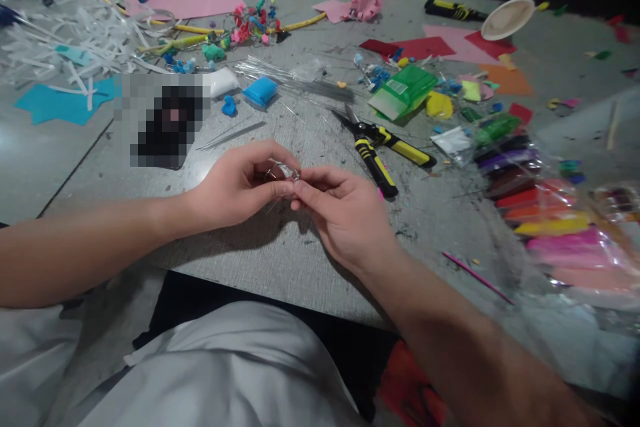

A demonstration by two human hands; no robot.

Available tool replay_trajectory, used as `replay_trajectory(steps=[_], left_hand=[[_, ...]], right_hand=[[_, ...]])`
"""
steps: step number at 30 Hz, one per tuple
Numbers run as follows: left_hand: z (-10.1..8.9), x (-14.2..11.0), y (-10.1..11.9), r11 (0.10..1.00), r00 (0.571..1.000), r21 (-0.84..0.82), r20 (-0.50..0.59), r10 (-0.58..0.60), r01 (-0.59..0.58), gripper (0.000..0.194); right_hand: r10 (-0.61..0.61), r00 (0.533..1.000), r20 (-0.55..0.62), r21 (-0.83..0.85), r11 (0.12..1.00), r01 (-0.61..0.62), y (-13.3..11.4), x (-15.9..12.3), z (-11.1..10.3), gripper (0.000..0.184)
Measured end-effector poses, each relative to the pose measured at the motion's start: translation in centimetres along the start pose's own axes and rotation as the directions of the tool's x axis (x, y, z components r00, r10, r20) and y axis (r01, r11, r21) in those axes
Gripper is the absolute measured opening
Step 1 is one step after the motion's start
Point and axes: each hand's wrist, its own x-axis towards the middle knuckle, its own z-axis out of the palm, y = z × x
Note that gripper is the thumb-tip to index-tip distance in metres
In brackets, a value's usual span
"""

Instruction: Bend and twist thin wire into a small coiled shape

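Above a scuffed gray desk (300, 273) in the head-camera view, shiny bent wire (296, 175) runs roughly left to right, a thin end pointing down toward the body. The left hand (233, 183) and right hand (353, 213) pinch it, fingers (316, 197) closed on the metal; their tips obscure its full shape.

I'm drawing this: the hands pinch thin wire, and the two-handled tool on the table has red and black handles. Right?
Not red: the head view shows yellow and black handles on the two-handled tool. The left hand and right hand do pinch thin wire.
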Motion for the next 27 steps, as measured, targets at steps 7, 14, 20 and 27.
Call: replay_trajectory(steps=[7,14,20,27], left_hand=[[-0.1,-0.1,-0.7,0.998,0.999,-0.047,0.023,-0.049,0.050,0.025],[-0.2,-0.4,-0.9,0.998,0.999,0.051,0.021,-0.029,0.028,0.023],[0.0,-0.3,-0.1,0.991,0.997,0.106,-0.015,-0.077,0.078,0.023],[-0.3,0.6,0.3,0.956,0.960,-0.104,-0.019,-0.279,0.275,0.023]], right_hand=[[0.042,0.999,0.019,0.025,0.999,-0.043,0.0,0.1,0.1,0.038],[0.022,0.999,0.034,-0.045,0.999,-0.021,0.4,0.2,-0.2,0.041],[-0.001,0.998,0.062,-0.240,0.971,0.016,0.4,0.4,-0.6,0.049],[-0.396,0.900,0.180,-0.981,-0.004,0.195,-4.0,3.9,-6.8,0.065]])
